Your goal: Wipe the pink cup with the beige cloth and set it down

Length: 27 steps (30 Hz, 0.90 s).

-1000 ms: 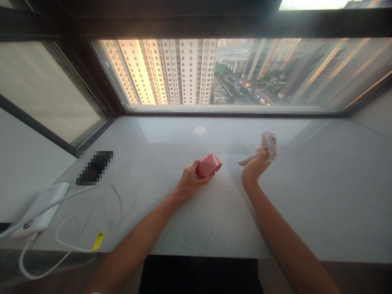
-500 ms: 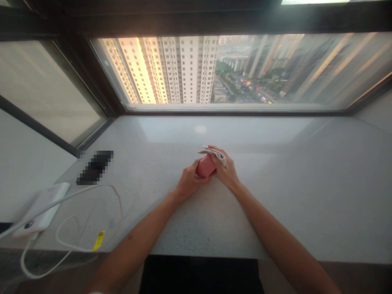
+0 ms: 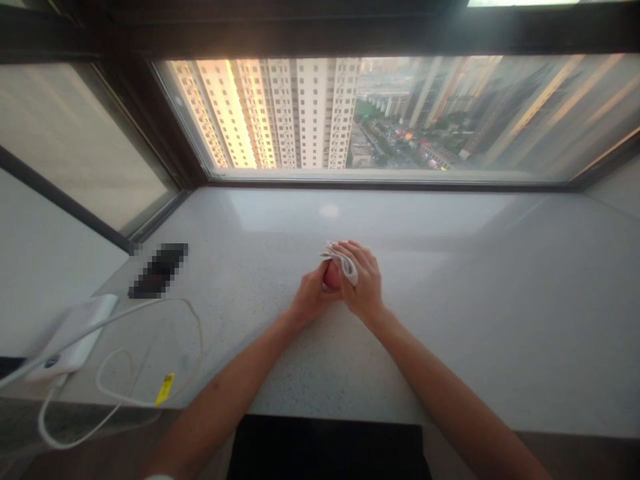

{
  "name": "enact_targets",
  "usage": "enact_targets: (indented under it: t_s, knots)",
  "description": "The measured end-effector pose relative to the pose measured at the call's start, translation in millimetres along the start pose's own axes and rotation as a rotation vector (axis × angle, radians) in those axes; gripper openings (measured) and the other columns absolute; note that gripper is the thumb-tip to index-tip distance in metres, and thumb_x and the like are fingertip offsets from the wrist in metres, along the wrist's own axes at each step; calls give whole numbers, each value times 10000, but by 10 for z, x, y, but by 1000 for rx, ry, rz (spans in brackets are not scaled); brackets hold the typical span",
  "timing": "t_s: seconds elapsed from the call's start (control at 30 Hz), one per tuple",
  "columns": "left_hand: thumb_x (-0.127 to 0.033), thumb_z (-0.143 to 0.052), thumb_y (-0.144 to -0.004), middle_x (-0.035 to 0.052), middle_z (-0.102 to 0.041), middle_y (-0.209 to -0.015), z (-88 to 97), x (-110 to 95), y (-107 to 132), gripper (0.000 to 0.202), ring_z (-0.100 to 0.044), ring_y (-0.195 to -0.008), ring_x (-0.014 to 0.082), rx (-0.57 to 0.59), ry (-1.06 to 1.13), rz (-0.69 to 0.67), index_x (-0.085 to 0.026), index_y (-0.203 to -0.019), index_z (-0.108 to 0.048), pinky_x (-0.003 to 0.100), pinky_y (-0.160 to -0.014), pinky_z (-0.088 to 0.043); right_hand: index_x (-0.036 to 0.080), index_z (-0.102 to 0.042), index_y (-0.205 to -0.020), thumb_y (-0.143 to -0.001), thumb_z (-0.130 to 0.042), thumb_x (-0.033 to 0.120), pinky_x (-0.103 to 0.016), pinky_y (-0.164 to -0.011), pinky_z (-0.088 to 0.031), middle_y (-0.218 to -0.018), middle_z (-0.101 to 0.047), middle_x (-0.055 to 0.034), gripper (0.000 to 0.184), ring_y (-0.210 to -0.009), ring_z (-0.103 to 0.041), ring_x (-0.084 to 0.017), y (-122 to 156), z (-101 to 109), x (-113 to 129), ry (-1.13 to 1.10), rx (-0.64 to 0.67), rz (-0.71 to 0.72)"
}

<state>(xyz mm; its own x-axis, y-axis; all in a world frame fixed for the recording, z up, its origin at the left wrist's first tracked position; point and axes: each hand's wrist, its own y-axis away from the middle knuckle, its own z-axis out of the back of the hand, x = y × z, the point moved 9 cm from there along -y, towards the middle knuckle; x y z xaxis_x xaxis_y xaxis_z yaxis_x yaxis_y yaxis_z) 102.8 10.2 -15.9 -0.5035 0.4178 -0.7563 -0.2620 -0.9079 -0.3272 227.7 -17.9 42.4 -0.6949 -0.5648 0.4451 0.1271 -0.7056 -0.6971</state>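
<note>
My left hand (image 3: 314, 295) grips a pink faceted object (image 3: 331, 275), which shows only as a small patch between my hands. My right hand (image 3: 361, 280) presses a folded white cloth (image 3: 345, 263) against the top of that object. Both hands rest close together above the speckled stone sill (image 3: 450, 333). The cloth's folded edge sticks out to the left over my left fingers. Most of the pink object is hidden by my fingers and the cloth.
To the left lie a pixelated dark flat object (image 3: 159, 271), a white power bank (image 3: 73, 337), and a looped white cable (image 3: 115, 398) with a yellow tag (image 3: 165, 389). A large window (image 3: 380, 113) runs along the sill's far side, with tower blocks outside.
My right hand has come in from the right with the cloth and now covers the pink object. My hands have closed in, hiding more of it.
</note>
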Motion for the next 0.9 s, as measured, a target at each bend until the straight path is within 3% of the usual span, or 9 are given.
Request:
enact_targets:
  t_s: [0.1, 0.23, 0.33, 0.43, 0.53, 0.63, 0.73, 0.83, 0.9]
  knots:
    - [-331, -865, -780, 5, -758, -882, 4, -3, 11, 520, -656, -719, 159, 3, 57, 5, -156, -1234, -684, 238, -696, -529, 307, -594, -1541, -1086, -393, 322, -560, -1198, -476, -1514, -672, -93, 497, -1440, -587, -307, 27, 73, -75, -30, -31, -28]
    - [-268, -693, -894, 61, -778, -908, -54, 76, 33, 173, -647, -755, 176, 33, 108, -11, -135, -1006, -699, 277, -732, -538, 320, -517, -1624, -947, -598, 336, -685, -1314, -277, -1648, -562, -71, 682, -1607, -378, -404, 160, -67, 235, 100, 139, 226]
    - [-273, -677, -898, 70, -779, -896, -63, 98, 47, 137, -648, -771, 188, 38, 109, -3, -138, -910, -690, 288, -733, -534, 323, -508, -1634, -934, -602, 331, -671, -1331, -255, -1635, -579, -62, 707, -1588, -413, -390, 181, -101, 265, 106, 172, 274]
    - [-362, -819, -807, 29, -761, -871, -26, 47, 50, 370, -643, -744, 179, 20, 100, 26, -142, -1077, -694, 269, -701, -519, 308, -606, -1550, -1013, -537, 355, -606, -1296, -350, -1585, -625, -75, 544, -1529, -500, -343, 84, -16, 95, -7, 82, 168]
    - [-419, -852, -810, 19, -766, -932, 17, -27, 47, 521, -667, -763, 176, -10, 77, 38, -172, -1232, -671, 269, -732, -527, 297, -704, -1421, -1100, -431, 405, -519, -1213, -465, -1483, -704, -80, 435, -1395, -631, -283, -8, 62, -196, -239, -26, -90]
    - [-444, -859, -835, 46, -784, -1025, 28, -64, 47, 536, -713, -853, 201, -19, 79, 22, -185, -1263, -668, 292, -803, -550, 269, -770, -1302, -1119, -383, 539, -457, -1120, -533, -1348, -781, -82, 506, -1241, -719, -262, -3, 17, -444, -487, -55, -361]
    - [-436, -861, -851, 67, -789, -1138, 19, -76, 49, 593, -735, -959, 220, -7, 97, -4, -199, -1349, -644, 312, -878, -559, 223, -810, -1239, -1103, -350, 635, -433, -1054, -563, -1204, -830, -104, 632, -1134, -757, -272, 51, -87, -595, -627, -12, -541]
    - [-460, -869, -847, 71, -793, -1138, 27, -64, 51, 617, -741, -967, 228, -7, 101, 7, -201, -1360, -644, 314, -877, -567, 242, -807, -1268, -1113, -318, 614, -452, -1064, -561, -1230, -824, -104, 634, -1164, -754, -281, 66, -74, -626, -580, -17, -518]
    - [-467, -881, -829, 68, -797, -1111, 36, -56, 54, 637, -741, -944, 228, -11, 98, 15, -195, -1355, -644, 312, -859, -572, 281, -753, -1371, -1125, -333, 537, -489, -1154, -511, -1393, -761, -93, 550, -1309, -693, -282, 42, -3, -517, -442, -34, -361]
